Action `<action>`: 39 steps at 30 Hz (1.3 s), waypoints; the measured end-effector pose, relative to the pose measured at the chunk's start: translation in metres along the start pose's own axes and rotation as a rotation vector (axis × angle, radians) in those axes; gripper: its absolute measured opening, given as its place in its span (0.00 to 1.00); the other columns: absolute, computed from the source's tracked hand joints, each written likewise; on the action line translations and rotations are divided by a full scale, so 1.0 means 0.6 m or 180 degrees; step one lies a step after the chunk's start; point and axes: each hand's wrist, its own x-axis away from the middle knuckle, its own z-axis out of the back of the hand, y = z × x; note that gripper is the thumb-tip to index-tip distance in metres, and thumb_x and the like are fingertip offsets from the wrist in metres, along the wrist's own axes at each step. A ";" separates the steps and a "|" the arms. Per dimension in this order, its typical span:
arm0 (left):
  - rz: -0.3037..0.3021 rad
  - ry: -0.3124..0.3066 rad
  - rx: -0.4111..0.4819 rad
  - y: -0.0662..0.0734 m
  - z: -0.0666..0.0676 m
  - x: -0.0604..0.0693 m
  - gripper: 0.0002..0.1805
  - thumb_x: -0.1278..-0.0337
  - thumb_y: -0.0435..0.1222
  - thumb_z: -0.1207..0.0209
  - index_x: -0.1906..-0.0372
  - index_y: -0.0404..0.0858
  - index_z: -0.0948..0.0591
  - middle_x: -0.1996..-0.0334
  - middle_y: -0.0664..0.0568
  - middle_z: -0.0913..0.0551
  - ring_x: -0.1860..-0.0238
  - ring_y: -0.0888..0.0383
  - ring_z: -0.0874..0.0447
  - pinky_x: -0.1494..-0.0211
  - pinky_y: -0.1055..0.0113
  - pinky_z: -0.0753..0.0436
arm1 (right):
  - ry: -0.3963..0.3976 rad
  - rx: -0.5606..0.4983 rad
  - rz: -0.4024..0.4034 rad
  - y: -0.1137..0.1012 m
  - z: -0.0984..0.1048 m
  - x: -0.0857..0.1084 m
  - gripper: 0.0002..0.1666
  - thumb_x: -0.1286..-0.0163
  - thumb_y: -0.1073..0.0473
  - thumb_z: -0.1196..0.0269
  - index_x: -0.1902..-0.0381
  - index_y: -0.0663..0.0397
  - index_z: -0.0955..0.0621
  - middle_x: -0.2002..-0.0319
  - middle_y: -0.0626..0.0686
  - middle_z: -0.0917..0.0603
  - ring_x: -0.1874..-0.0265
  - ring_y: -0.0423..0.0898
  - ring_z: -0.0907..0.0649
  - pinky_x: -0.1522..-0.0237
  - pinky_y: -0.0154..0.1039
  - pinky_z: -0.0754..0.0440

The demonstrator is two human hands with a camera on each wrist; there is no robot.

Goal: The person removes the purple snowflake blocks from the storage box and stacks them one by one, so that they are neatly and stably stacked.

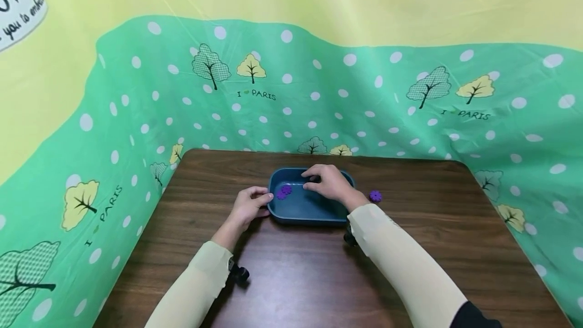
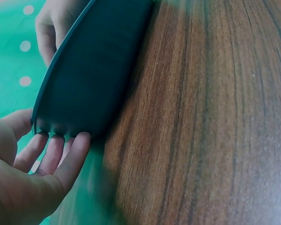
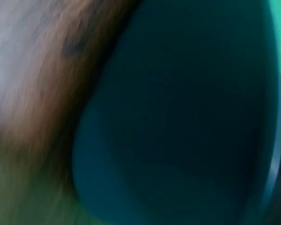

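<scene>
A dark blue rectangular tray (image 1: 309,220) stands on the brown table. My left hand (image 1: 248,206) holds the tray's left end. In the left wrist view, the left hand's fingertips (image 2: 84,136) press the tray's outer wall (image 2: 91,75), with the thumb at the rim. Over the tray's right half is my right hand (image 1: 330,182), thumb and fingers apart, nothing visible between them. Two purple flower-shaped pieces (image 1: 286,189) lie together inside the tray's left part. The right wrist view is blurred and mostly filled by the tray's wall (image 3: 178,117); no right-hand fingers show there.
Right of the tray, another purple flower-shaped piece (image 1: 375,196) lies on the wooden table (image 1: 291,277), near the right forearm. A green and yellow printed cloth (image 1: 364,100) hangs behind the table and along its sides.
</scene>
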 end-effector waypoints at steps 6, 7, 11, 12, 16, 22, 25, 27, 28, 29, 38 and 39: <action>0.0029 -0.0041 -0.0016 -0.001 -0.004 -0.001 0.19 0.34 0.34 0.33 0.41 0.31 0.19 0.55 0.45 0.17 0.57 0.53 0.14 0.50 0.50 0.09 | -0.0257 0.0013 -0.0131 -0.017 -0.023 -0.016 0.20 0.31 0.53 0.28 0.44 0.50 0.13 0.46 0.50 0.13 0.51 0.48 0.14 0.49 0.46 0.12; 0.0029 -0.0035 -0.0017 -0.001 -0.004 -0.001 0.19 0.34 0.34 0.33 0.41 0.31 0.19 0.54 0.44 0.17 0.57 0.52 0.14 0.50 0.50 0.09 | -0.0293 0.0002 -0.0147 -0.021 -0.026 -0.019 0.20 0.32 0.53 0.28 0.44 0.51 0.13 0.47 0.51 0.13 0.51 0.48 0.14 0.48 0.47 0.12; 0.0047 -0.0043 -0.0041 0.000 -0.004 -0.002 0.19 0.34 0.35 0.33 0.41 0.32 0.18 0.53 0.43 0.16 0.57 0.52 0.14 0.50 0.50 0.10 | -0.0407 0.0037 -0.0188 -0.026 -0.039 -0.028 0.19 0.31 0.54 0.28 0.44 0.50 0.13 0.48 0.50 0.13 0.50 0.47 0.15 0.46 0.47 0.14; 0.0050 -0.0052 -0.0045 0.000 -0.004 -0.003 0.20 0.34 0.36 0.33 0.41 0.32 0.18 0.53 0.43 0.16 0.57 0.52 0.14 0.50 0.51 0.09 | -0.0423 0.0066 -0.0202 -0.026 -0.043 -0.030 0.19 0.31 0.53 0.28 0.44 0.49 0.13 0.48 0.50 0.13 0.50 0.46 0.15 0.45 0.47 0.14; 0.0059 -0.0066 -0.0055 0.001 -0.003 -0.005 0.19 0.34 0.36 0.33 0.42 0.33 0.18 0.53 0.44 0.16 0.59 0.54 0.14 0.51 0.51 0.09 | -0.0456 0.0188 -0.0164 -0.025 -0.056 -0.036 0.18 0.31 0.53 0.29 0.44 0.49 0.13 0.47 0.49 0.13 0.49 0.45 0.15 0.42 0.46 0.15; 0.0058 -0.0067 0.0028 0.001 -0.002 -0.005 0.16 0.35 0.34 0.33 0.45 0.33 0.17 0.56 0.46 0.16 0.61 0.56 0.15 0.54 0.53 0.08 | -0.0528 0.0395 -0.0036 -0.027 -0.066 -0.042 0.20 0.30 0.51 0.30 0.42 0.47 0.14 0.46 0.49 0.13 0.46 0.45 0.16 0.40 0.46 0.17; 0.0065 -0.0074 0.0075 -0.001 -0.002 -0.006 0.16 0.35 0.33 0.33 0.46 0.32 0.17 0.57 0.47 0.16 0.61 0.57 0.15 0.55 0.54 0.08 | -0.0573 0.0543 -0.0039 -0.030 -0.070 -0.044 0.20 0.29 0.50 0.31 0.41 0.46 0.14 0.44 0.49 0.13 0.42 0.47 0.17 0.36 0.47 0.19; 0.0071 -0.0074 0.0066 -0.002 -0.001 -0.006 0.16 0.35 0.33 0.33 0.45 0.32 0.17 0.57 0.47 0.16 0.61 0.56 0.15 0.54 0.53 0.08 | -0.0580 0.0630 -0.0089 -0.032 -0.073 -0.045 0.21 0.28 0.49 0.31 0.40 0.44 0.15 0.43 0.48 0.14 0.41 0.47 0.18 0.35 0.48 0.20; 0.0068 -0.0075 0.0058 -0.003 0.000 -0.006 0.17 0.35 0.34 0.33 0.45 0.32 0.17 0.57 0.47 0.16 0.61 0.56 0.15 0.54 0.53 0.08 | -0.0579 0.0683 -0.0105 -0.033 -0.075 -0.046 0.21 0.28 0.49 0.32 0.40 0.44 0.15 0.42 0.48 0.14 0.41 0.47 0.18 0.35 0.48 0.20; 0.0065 -0.0077 0.0051 -0.003 0.000 -0.006 0.17 0.34 0.34 0.33 0.44 0.32 0.17 0.57 0.47 0.16 0.61 0.56 0.15 0.53 0.53 0.09 | -0.0586 0.0754 -0.0113 -0.035 -0.076 -0.047 0.21 0.28 0.48 0.32 0.40 0.43 0.15 0.42 0.48 0.14 0.41 0.47 0.18 0.34 0.48 0.20; 0.0041 -0.0075 0.0047 -0.006 0.006 -0.008 0.18 0.35 0.35 0.33 0.44 0.32 0.18 0.56 0.46 0.17 0.58 0.53 0.14 0.52 0.52 0.09 | -0.0665 0.1269 0.0021 -0.055 -0.083 -0.053 0.21 0.27 0.48 0.33 0.39 0.40 0.15 0.43 0.49 0.16 0.43 0.50 0.17 0.36 0.50 0.19; 0.0039 -0.0072 0.0040 -0.006 0.006 -0.009 0.18 0.35 0.35 0.33 0.44 0.32 0.18 0.56 0.46 0.17 0.57 0.53 0.14 0.52 0.52 0.09 | -0.0669 0.1289 0.0013 -0.057 -0.083 -0.053 0.20 0.28 0.48 0.32 0.39 0.41 0.15 0.43 0.49 0.16 0.43 0.50 0.17 0.36 0.50 0.19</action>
